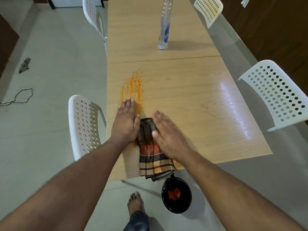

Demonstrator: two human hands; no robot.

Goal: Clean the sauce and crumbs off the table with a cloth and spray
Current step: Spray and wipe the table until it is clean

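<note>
The checked cloth (150,152) looked soft and floppy — best bunched in the middle — and both the left hand (126,121) and right hand (166,135) lay flat and open by it, gripping nothing.

The clear plastic spray bottle (165,25) loses its top at the upper edge. Both hands cover parts of the folded checked cloth (150,152). The right hand (166,134) is motion-blurred at its fingers (158,114).
</note>
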